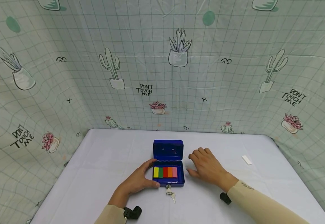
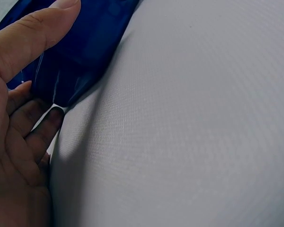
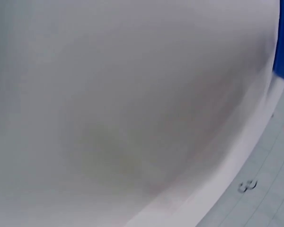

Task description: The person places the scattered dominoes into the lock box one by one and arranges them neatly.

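Observation:
A blue metal cash box (image 1: 181, 174) stands on the table with its lid (image 1: 168, 150) raised. Inside lies a row of coloured strips (image 1: 165, 172), yellow, green, red, orange and pink. Two keys (image 1: 173, 196) hang from the lock at the box's front. My left hand (image 1: 138, 179) holds the box by its left side, thumb at the front corner and fingers toward the hinge. In the left wrist view the thumb (image 2: 35, 35) lies over the blue box (image 2: 92, 40). My right hand (image 1: 207, 165) hovers just right of the box, fingers loosely bent with nothing in them.
A small white rectangular piece (image 1: 246, 160) lies on the right part of the white-covered table (image 1: 95, 174). Behind and at both sides hangs a checked curtain (image 1: 140, 65) with cactus prints. A black wrist camera (image 1: 225, 198) sits under the right sleeve.

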Demonstrator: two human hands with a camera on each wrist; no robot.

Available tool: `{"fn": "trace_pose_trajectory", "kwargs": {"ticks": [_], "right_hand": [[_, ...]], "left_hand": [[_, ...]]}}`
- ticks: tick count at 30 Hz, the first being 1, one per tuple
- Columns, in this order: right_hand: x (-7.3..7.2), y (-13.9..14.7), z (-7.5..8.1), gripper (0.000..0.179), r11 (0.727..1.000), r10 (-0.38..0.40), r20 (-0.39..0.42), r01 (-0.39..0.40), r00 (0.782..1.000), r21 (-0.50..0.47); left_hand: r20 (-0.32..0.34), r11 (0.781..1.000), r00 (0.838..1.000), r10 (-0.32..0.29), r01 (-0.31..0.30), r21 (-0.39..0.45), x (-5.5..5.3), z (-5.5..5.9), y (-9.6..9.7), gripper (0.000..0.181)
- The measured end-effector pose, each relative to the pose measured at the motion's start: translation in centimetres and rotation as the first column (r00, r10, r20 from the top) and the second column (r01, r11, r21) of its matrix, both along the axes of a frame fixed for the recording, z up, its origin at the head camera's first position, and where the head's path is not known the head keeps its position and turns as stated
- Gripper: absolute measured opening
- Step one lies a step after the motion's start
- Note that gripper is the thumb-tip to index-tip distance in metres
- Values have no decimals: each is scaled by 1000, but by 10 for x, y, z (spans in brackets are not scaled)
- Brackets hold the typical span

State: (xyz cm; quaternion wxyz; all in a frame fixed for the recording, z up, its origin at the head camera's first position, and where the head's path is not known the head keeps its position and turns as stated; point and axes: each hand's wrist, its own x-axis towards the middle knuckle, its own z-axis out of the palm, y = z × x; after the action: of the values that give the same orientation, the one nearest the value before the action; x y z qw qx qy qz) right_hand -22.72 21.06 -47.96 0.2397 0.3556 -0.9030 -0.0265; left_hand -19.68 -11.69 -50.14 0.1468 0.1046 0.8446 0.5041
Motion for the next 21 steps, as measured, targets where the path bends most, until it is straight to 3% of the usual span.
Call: {"fn": "trace_pose_trajectory", "kwargs": {"ticks": [7, 21], "right_hand": [[-3, 27, -3, 42, 1000, -17, -54, 16, 998, -25], [-11, 75, -8, 43, 997, -72, -67, 70, 995, -42]], "left_hand": [[2, 1000, 1000, 3, -3, -2, 0, -1, -1, 102], [6, 1000, 1000, 3, -3, -8, 1, 1, -1, 102]]}}
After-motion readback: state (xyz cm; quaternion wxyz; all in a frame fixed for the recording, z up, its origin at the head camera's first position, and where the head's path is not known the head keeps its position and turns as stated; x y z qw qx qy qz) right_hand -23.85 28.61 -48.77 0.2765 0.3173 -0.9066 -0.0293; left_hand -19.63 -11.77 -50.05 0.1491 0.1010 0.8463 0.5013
